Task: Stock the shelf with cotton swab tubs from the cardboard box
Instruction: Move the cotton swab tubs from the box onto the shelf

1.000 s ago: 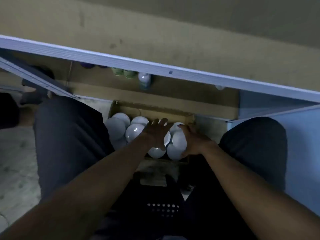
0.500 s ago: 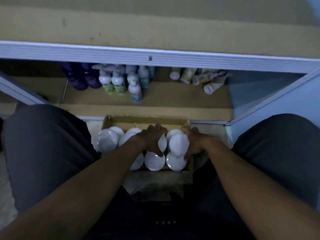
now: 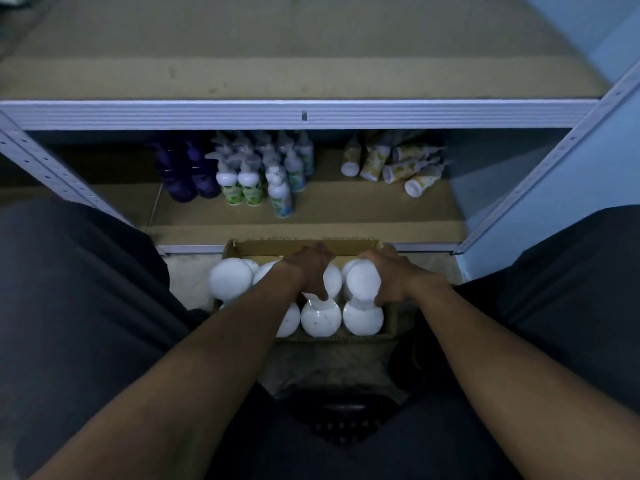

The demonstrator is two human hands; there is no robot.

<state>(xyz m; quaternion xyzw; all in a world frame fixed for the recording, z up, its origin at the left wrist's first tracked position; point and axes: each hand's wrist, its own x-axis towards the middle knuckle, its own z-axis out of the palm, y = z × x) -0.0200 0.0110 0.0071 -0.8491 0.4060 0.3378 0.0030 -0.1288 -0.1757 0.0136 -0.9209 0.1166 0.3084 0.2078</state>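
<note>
While the left hand [image 3: 310, 271] curls round one tub [image 3: 331, 280] and the right hand [image 3: 389, 277] grips another tub [image 3: 363, 281], both sit raised in the cardboard box [image 3: 304, 244]. These tubs look light, rigid and smooth (probably slippery), so wrapping the round wall suits them; the shelf [image 3: 363, 216] lies just beyond.

Purple bottles [image 3: 188, 174], pump bottles [image 3: 242, 181], toppled yellow bottles [image 3: 398, 164] behind
</note>
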